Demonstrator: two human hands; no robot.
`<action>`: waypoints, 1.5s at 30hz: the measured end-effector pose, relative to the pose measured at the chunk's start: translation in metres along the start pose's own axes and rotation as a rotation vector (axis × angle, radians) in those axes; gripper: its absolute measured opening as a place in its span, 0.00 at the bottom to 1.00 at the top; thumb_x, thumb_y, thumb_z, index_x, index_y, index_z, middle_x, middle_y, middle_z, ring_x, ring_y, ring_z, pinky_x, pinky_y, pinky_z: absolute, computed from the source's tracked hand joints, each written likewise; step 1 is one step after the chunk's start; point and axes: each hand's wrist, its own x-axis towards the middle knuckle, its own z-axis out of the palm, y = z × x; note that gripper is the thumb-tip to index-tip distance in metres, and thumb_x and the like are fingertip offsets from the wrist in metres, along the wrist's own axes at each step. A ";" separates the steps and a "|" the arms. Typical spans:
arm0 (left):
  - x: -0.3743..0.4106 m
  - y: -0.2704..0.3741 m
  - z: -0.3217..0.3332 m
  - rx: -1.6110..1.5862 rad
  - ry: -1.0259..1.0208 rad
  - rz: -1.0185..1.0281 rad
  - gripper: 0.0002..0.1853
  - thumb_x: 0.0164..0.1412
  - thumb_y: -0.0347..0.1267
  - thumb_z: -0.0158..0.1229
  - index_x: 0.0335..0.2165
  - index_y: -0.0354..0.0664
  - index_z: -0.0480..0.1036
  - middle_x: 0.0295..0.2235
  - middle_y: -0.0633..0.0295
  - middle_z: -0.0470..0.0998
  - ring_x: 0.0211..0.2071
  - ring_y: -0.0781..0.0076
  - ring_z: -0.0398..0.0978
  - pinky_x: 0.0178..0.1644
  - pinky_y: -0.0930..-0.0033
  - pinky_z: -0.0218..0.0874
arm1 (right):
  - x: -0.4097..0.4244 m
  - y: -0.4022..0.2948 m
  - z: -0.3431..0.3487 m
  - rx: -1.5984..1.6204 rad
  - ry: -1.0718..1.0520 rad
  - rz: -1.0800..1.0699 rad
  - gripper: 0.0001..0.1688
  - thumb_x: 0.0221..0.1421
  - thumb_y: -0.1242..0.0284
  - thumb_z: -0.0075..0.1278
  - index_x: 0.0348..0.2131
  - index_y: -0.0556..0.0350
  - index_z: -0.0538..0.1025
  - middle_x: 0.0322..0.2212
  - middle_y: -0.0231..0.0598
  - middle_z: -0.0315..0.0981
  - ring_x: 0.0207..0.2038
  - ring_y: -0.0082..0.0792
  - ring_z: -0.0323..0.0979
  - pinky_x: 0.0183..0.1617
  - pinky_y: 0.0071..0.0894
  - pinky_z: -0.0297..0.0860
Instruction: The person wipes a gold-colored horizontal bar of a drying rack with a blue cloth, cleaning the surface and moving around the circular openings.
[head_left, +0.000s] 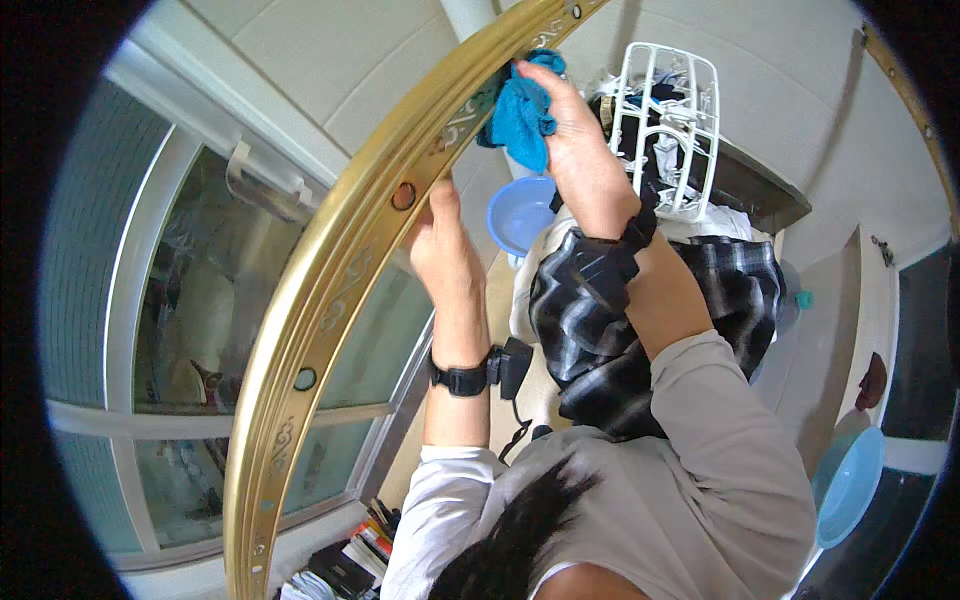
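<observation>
A long gold-coloured rail (360, 202) with silvery scroll ornaments and round holes crosses the view from lower left to top; the lens makes it look bowed. My left hand (454, 255) grips its lower edge, thumb in front and the other fingers hidden behind. Higher up, my right hand (574, 127) holds a bunched blue cloth (523, 120) against the rail's ornamented face. The cloth hides part of the rail there. Both wrists wear black straps with small black boxes.
A framed glass door or window (217, 300) stands at left behind the rail. Below my arms are a blue basin (521, 214), black-and-white plaid fabric (615, 337) and a white rack (667, 142) with clothes behind it. Another basin (847, 487) is at right; books (367, 547) lie lower left.
</observation>
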 end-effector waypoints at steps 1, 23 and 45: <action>-0.009 0.000 -0.015 0.003 -0.027 0.030 0.26 0.58 0.38 0.49 0.52 0.44 0.54 0.52 0.56 0.59 0.52 0.60 0.60 0.58 0.53 0.49 | 0.000 0.000 0.002 0.010 -0.022 0.006 0.09 0.45 0.74 0.54 0.31 0.54 0.73 0.27 0.35 0.73 0.28 0.30 0.72 0.30 0.26 0.71; -0.061 0.104 -0.148 0.330 0.568 0.443 0.26 0.61 0.48 0.35 0.47 0.39 0.59 0.38 0.50 0.71 0.32 0.60 0.75 0.33 0.67 0.71 | -0.063 0.074 0.067 0.029 0.062 0.094 0.07 0.48 0.69 0.53 0.29 0.50 0.71 0.24 0.31 0.70 0.25 0.28 0.69 0.26 0.29 0.68; -0.064 0.105 -0.132 0.281 0.417 0.303 0.28 0.60 0.48 0.37 0.43 0.33 0.64 0.32 0.49 0.75 0.31 0.58 0.76 0.32 0.70 0.69 | -0.127 0.084 0.067 0.323 -0.058 0.189 0.27 0.46 0.58 0.41 0.37 0.64 0.69 0.34 0.46 0.71 0.37 0.41 0.69 0.44 0.40 0.64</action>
